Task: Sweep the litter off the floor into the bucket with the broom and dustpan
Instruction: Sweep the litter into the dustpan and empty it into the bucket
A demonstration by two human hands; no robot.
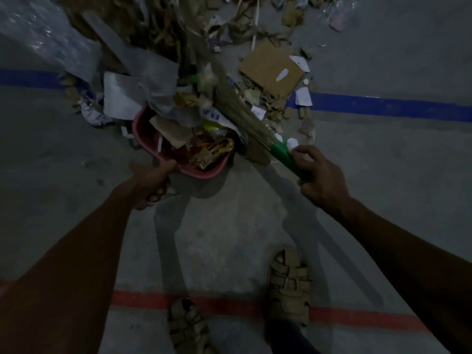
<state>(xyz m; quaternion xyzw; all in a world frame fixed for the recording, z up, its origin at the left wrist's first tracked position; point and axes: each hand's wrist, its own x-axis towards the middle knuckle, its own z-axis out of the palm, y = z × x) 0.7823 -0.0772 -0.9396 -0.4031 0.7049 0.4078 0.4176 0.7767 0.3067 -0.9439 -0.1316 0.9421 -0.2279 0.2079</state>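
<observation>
Left hand (153,183): we are gripping the red plastic dustpan's (201,172) handle, keeping it low against the heap; already piled full
Right hand (319,175): we are clutching the green-handled straw broom (245,116), raking paper and cardboard litter (270,70) panward
Bucket: not in view

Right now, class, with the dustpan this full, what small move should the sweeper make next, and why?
Probably lift the dustpan level and carry it off to empty it. It is already heaped with paper and wrappers; the left hand grips its handle, and the right hand holds the broom against the load. No bucket is in view.
</observation>
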